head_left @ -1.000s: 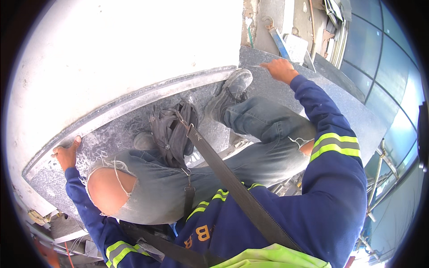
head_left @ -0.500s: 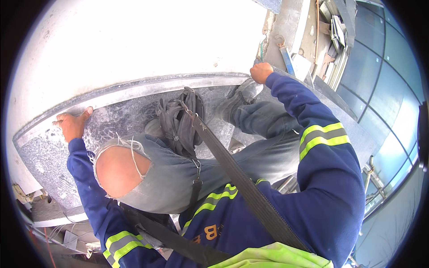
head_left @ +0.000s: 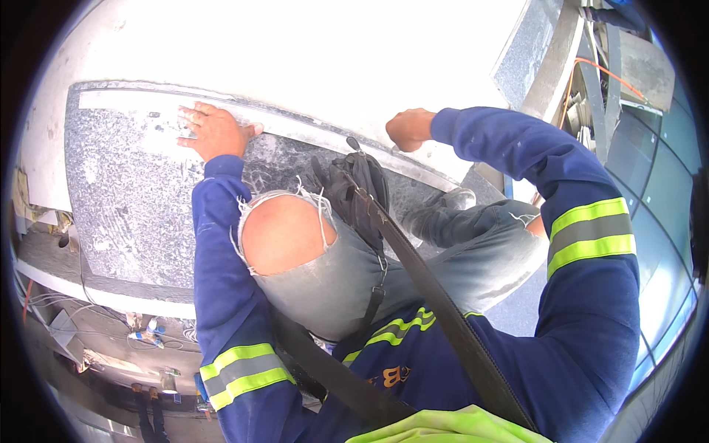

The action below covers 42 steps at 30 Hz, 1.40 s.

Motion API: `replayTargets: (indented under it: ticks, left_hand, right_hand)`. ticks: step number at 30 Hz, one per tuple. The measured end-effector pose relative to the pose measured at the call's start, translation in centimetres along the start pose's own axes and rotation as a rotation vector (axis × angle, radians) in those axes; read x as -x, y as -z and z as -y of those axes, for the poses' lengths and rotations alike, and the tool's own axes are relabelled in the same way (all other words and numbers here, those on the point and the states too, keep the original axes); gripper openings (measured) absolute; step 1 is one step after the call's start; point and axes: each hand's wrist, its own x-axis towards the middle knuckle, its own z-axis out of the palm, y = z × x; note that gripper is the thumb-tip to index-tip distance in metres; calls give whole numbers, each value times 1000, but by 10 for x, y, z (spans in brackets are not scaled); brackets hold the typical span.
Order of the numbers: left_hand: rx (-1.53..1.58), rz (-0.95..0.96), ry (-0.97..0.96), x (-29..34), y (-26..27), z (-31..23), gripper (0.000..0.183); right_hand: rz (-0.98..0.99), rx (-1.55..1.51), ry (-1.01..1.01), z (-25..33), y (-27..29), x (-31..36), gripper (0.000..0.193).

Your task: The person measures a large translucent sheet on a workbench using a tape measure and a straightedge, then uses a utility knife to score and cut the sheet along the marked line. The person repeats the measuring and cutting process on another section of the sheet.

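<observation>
A long pale strip runs along the joint between the white wall and the speckled grey stone slab. My left hand lies on the strip and the slab's edge, its fingers spread and the thumb out to the right. Further right, my right hand is closed like a fist in front of the bright white wall surface, just beyond the strip. Whatever it may hold is hidden in the fingers. Between my knees rests a dark grey bag with a strap across me.
My bent legs in torn jeans stand over the slab. Boards and metal profiles with an orange cord lie at the upper right, beside glass panels. Cables and debris lie at the lower left, where another person's legs show.
The view has swung, showing more of the slab's left end. My left hand has shifted relative to the strip, and my right fist has come away from the strip's far end, closer to my left.
</observation>
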Motion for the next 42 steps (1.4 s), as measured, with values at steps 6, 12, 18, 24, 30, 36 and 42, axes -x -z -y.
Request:
replayTargets:
  ticks: [6,12,18,24,30,36,42]
  left_hand:
    - [46,32,25,8,12,2,154]
    - [74,16,24,9,20,11,157]
    - [29,-9,30,6,16,6,160]
    - [-31,19,13,28,26,-25,159]
    - [-474,-415,-858,-13,-2,30,99]
    - [-723,-165,-784,2,-18,-26,56]
    - [-500,-348,-977,45,37,-70,58]
  right_hand:
    - [-65,190,174,120,233,13,29]
    - [-1450,-631,595,183,357,89,29]
    - [-1395,-800,432,71,178,70,31]
    - [-892,-982,-23,-9,-176,-13,37]
    - [-1142,-958,-59,15,-276,-38,42]
    - [-1303,-915,-96,14,-313,-48,35]
    - [-1393,-802,-173,-67,-339,69,35]
